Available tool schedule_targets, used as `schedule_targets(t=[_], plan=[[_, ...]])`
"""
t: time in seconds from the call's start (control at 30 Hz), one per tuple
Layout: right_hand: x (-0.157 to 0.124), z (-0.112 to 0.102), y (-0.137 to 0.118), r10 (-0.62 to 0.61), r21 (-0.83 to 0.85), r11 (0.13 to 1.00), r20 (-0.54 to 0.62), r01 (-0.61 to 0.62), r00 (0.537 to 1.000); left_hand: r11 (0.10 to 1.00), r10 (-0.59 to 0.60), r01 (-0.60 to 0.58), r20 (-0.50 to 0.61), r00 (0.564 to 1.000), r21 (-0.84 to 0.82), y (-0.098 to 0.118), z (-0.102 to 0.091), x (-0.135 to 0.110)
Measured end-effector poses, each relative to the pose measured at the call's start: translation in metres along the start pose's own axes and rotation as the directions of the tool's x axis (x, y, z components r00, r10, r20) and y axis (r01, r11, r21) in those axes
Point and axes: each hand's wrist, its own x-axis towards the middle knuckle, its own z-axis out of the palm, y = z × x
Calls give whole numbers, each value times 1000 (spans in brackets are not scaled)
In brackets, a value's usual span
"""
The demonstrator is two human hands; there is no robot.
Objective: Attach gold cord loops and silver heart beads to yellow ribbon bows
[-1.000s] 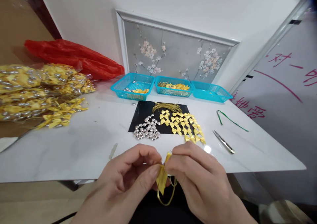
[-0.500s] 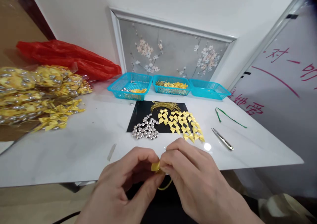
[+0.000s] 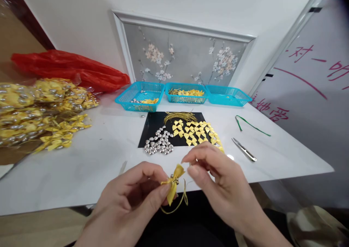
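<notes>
My left hand [image 3: 133, 199] pinches a small yellow ribbon bow [image 3: 173, 183] with a silver bead and a looping gold cord, just below the near edge of the white table [image 3: 95, 159]. My right hand [image 3: 218, 181] hovers beside the bow, fingers curled and thumb near forefinger, perhaps pinching the thin cord end. On a black mat [image 3: 155, 125] ahead lie a pile of silver beads [image 3: 159, 145], several yellow bows [image 3: 197, 132] and a bundle of gold cords [image 3: 178, 116].
Three turquoise baskets [image 3: 141, 96] line the back by a framed flower picture. Bagged yellow bows [image 3: 35, 108] and a red plastic bag [image 3: 71, 68] sit at the left. Small snips [image 3: 244, 150] and a green strip [image 3: 251, 125] lie at the right, beside a whiteboard.
My hands have come apart. The bow, hidden between my fingertips half a second ago, now shows whole in my left hand, and my right hand has drawn away to the right.
</notes>
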Motion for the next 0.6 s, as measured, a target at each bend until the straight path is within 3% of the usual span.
schedule_targets(t=[0.1, 0.2, 0.3, 0.43, 0.6], plan=[[-2, -3, 3, 170, 57, 983, 65, -174, 983, 1000, -1, 1, 11, 1000, -10, 2, 5, 0], [-3, 0, 2, 247, 89, 960, 179, -265, 952, 1000, -4, 4, -14, 1000, -17, 3, 11, -1], [-3, 5, 2, 263, 89, 956, 168, -281, 950, 1000, 21, -20, -50, 999, 19, 0, 14, -2], [-4, 12, 2, 272, 86, 955, 133, -285, 953, 996, 50, -50, -5, 999, 78, -5, 10, 1], [-1, 12, 7, 246, 123, 958, 112, -259, 963, 1000, 24, -24, 21, 1000, 17, -4, 6, 5]])
